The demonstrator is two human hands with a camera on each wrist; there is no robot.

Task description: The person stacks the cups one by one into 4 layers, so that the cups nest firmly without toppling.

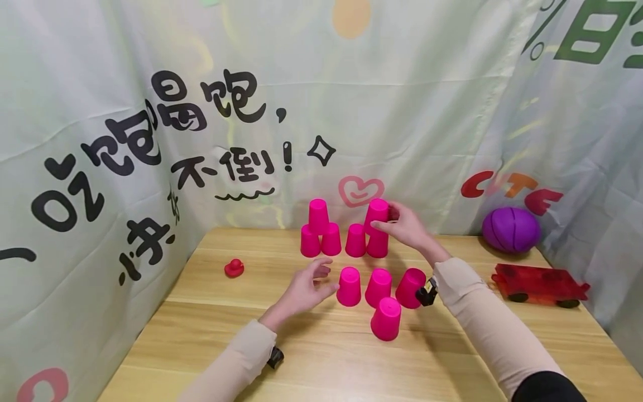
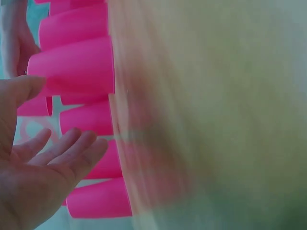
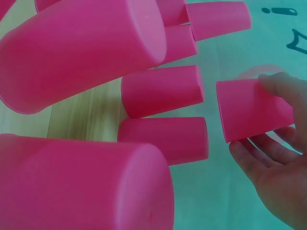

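Note:
My right hand (image 1: pixel 409 226) grips an upside-down pink cup (image 3: pixel 252 110) between thumb and fingers. In the right wrist view that cup hangs just above two back-row cups (image 3: pixel 163 139), with a small gap between. To their left, one cup (image 1: pixel 318 216) rests on top of two others (image 1: pixel 310 241). Nearer to me, several more upside-down cups (image 1: pixel 388 319) stand on the table. My left hand (image 1: pixel 301 287) is held with fingers spread and relaxed beside the leftmost front cup (image 1: pixel 349 286); its thumb tip is close to that cup, and contact is unclear.
A small red rubber duck (image 1: pixel 234 268) sits on the wooden table (image 1: pixel 211 335) at the left. On the right are a purple ball (image 1: pixel 511 230) and a translucent red toy car (image 1: pixel 540 285). A printed cloth (image 1: pixel 422 123) hangs behind the table and along its sides.

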